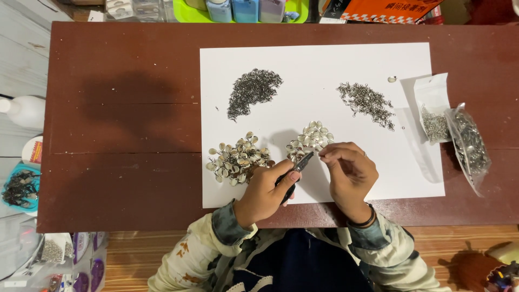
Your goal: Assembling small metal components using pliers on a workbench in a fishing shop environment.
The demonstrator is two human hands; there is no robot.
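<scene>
My left hand grips small dark pliers, their tip pointing up and right toward my right hand. The right hand's fingertips pinch something tiny at the pliers' tip; I cannot make out what it is. Both hands hover over a white sheet of paper on a dark red-brown table. Just above the hands lies a small heap of pale shells. A bigger heap of shells lies left of my left hand.
On the paper lie a dark pile of small metal rings and a grey pile of small metal hooks. Two clear bags of metal parts sit at the right. Containers stand at the far edge, a white bottle at left.
</scene>
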